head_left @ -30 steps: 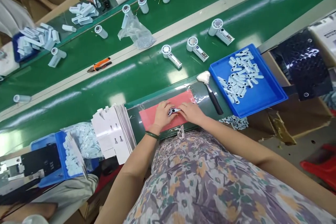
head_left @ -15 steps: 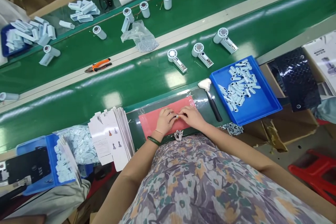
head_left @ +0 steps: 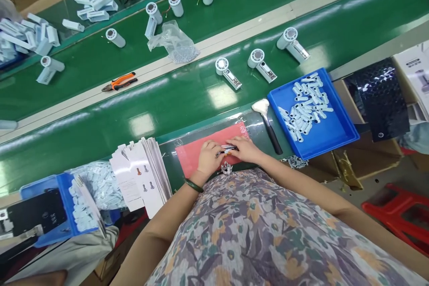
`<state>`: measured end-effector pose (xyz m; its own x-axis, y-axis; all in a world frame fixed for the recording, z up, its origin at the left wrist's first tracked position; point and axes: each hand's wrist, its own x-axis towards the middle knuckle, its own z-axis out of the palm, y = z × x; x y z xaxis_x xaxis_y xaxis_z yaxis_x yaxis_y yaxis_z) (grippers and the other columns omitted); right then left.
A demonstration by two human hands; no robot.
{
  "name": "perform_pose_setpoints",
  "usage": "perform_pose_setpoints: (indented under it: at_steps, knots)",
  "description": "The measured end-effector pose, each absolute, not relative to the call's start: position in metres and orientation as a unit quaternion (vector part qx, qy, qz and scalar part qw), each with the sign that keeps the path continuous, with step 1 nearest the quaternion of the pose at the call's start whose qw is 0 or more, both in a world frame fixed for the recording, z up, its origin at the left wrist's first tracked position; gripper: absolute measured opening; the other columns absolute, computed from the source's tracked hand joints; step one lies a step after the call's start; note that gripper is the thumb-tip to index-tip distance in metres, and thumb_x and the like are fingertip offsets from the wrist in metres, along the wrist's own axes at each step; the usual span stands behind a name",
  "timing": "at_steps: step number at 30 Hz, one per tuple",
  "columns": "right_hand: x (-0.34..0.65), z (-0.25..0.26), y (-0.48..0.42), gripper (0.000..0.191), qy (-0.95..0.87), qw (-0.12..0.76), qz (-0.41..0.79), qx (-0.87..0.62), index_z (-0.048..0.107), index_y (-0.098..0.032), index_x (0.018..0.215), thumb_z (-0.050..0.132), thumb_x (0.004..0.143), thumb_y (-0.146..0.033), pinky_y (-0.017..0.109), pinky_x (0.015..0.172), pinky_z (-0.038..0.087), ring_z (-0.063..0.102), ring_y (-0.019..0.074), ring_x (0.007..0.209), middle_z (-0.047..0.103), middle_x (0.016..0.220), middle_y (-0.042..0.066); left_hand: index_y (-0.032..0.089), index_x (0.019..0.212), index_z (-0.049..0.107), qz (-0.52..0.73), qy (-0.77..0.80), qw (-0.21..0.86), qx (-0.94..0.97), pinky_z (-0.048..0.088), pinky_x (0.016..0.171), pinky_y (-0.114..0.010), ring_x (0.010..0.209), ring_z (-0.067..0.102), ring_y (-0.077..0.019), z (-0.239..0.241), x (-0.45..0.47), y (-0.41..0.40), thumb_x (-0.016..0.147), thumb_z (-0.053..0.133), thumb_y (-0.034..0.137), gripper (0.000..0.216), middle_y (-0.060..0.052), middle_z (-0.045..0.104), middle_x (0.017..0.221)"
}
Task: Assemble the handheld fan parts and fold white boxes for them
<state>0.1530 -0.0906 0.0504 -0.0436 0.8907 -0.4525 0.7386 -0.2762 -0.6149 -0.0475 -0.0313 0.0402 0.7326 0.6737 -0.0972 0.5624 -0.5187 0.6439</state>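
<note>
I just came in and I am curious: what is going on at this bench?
A person holds a small white-and-black part between the left hand and the right hand, just over a red mat. To the right sits a blue tray of small white pieces. White handheld fans lie on the green conveyor belt beyond.

The camera sits on my head, looking forward and down from close above, past my floral top (head_left: 254, 228) to my left hand (head_left: 210, 157) and right hand (head_left: 246, 149). Its frame reaches over the pink mat (head_left: 191, 158) to the green conveyor belts (head_left: 201, 103) beyond.
</note>
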Motion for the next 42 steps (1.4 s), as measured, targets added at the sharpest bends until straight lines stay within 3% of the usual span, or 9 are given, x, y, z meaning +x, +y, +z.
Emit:
perform_pose_setpoints:
  at_steps: [6, 12, 19, 25, 29, 34, 37, 40, 42]
  knots:
    - [0.150, 0.051, -0.094, 0.036, -0.597, 0.062, 0.429, -0.675, 0.073, -0.033, 0.131, 0.068, 0.095, -0.031, 0.046, 0.100, 0.045, 0.060, 0.0293, 0.115, 0.069, 0.128, 0.007, 0.028, 0.114, 0.077, 0.037, 0.418, 0.336, 0.843, 0.051, 0.100, -0.053, 0.115, 0.055, -0.0317, 0.041, -0.043, -0.043, 0.090, 0.072, 0.023, 0.026, -0.010, 0.067, 0.115]
    - [0.148, 0.045, -0.093, 0.034, -0.604, 0.077, 0.418, -0.674, 0.073, -0.031, 0.130, 0.061, 0.098, -0.030, 0.044, 0.094, 0.044, 0.057, 0.0305, 0.112, 0.069, 0.127, 0.009, 0.028, 0.107, 0.078, -0.004, 0.423, 0.341, 0.840, 0.050, 0.101, -0.052, 0.110, 0.058, -0.0302, 0.040, -0.038, -0.037, 0.091, 0.068, 0.020, 0.021, -0.008, 0.071, 0.101]
    - [0.140, 0.047, -0.102, 0.039, -0.606, 0.110, 0.413, -0.671, 0.070, -0.026, 0.133, 0.059, 0.096, -0.025, 0.047, 0.097, 0.041, 0.053, 0.0330, 0.117, 0.066, 0.131, 0.013, 0.026, 0.113, 0.075, -0.046, 0.402, 0.329, 0.854, 0.049, 0.104, -0.049, 0.114, 0.056, -0.0294, 0.052, -0.040, -0.030, 0.093, 0.062, 0.018, 0.025, -0.008, 0.070, 0.106]
    - [0.132, 0.043, -0.102, 0.037, -0.579, 0.151, 0.403, -0.692, 0.071, -0.023, 0.129, 0.060, 0.094, -0.022, 0.050, 0.101, 0.044, 0.056, 0.0327, 0.117, 0.068, 0.127, 0.013, 0.024, 0.113, 0.071, -0.066, 0.363, 0.285, 0.884, 0.053, 0.098, -0.046, 0.110, 0.056, -0.0288, 0.064, -0.039, -0.028, 0.089, 0.067, 0.017, 0.025, -0.009, 0.066, 0.107]
    - [0.141, 0.042, -0.112, 0.046, -0.558, 0.210, 0.366, -0.715, 0.064, -0.023, 0.138, 0.063, 0.092, -0.022, 0.046, 0.107, 0.047, 0.059, 0.0284, 0.125, 0.065, 0.138, 0.011, 0.024, 0.098, 0.072, -0.045, 0.305, 0.231, 0.923, 0.058, 0.088, -0.042, 0.101, 0.059, -0.0271, 0.079, -0.034, 0.016, 0.081, 0.067, 0.008, 0.024, -0.009, 0.065, 0.105]
    - [0.166, 0.038, -0.143, 0.040, -0.482, 0.249, 0.308, -0.782, 0.066, -0.021, 0.133, 0.050, 0.097, -0.025, 0.047, 0.108, 0.051, 0.062, 0.0289, 0.126, 0.065, 0.137, 0.014, 0.024, 0.093, 0.076, 0.016, 0.296, 0.172, 0.939, 0.048, 0.108, -0.063, 0.138, 0.045, -0.0392, 0.093, 0.025, 0.146, 0.087, 0.058, 0.006, 0.026, -0.016, 0.059, 0.136]
    - [0.176, 0.035, -0.162, 0.038, -0.461, 0.257, 0.298, -0.795, 0.069, -0.022, 0.126, 0.043, 0.099, -0.030, 0.046, 0.103, 0.055, 0.068, 0.0284, 0.117, 0.069, 0.128, 0.014, 0.022, 0.096, 0.077, 0.032, 0.338, 0.152, 0.928, 0.045, 0.107, -0.072, 0.144, 0.041, -0.0438, 0.095, 0.073, 0.192, 0.088, 0.055, 0.003, 0.030, -0.017, 0.055, 0.146]
    - [0.181, 0.027, -0.175, 0.041, -0.460, 0.272, 0.313, -0.785, 0.069, -0.023, 0.124, 0.040, 0.099, -0.039, 0.047, 0.099, 0.058, 0.071, 0.0292, 0.111, 0.071, 0.122, 0.013, 0.019, 0.109, 0.077, 0.016, 0.391, 0.153, 0.908, 0.054, 0.097, -0.063, 0.131, 0.055, -0.0424, 0.096, 0.096, 0.179, 0.088, 0.057, 0.001, 0.034, -0.021, 0.059, 0.143]
    - [0.185, 0.021, -0.173, 0.042, -0.470, 0.277, 0.335, -0.768, 0.069, -0.024, 0.122, 0.042, 0.097, -0.044, 0.048, 0.098, 0.058, 0.071, 0.0307, 0.109, 0.072, 0.121, 0.013, 0.021, 0.123, 0.073, 0.014, 0.415, 0.156, 0.896, 0.055, 0.099, -0.056, 0.132, 0.057, -0.0405, 0.094, 0.091, 0.150, 0.092, 0.057, 0.004, 0.039, -0.021, 0.055, 0.150]
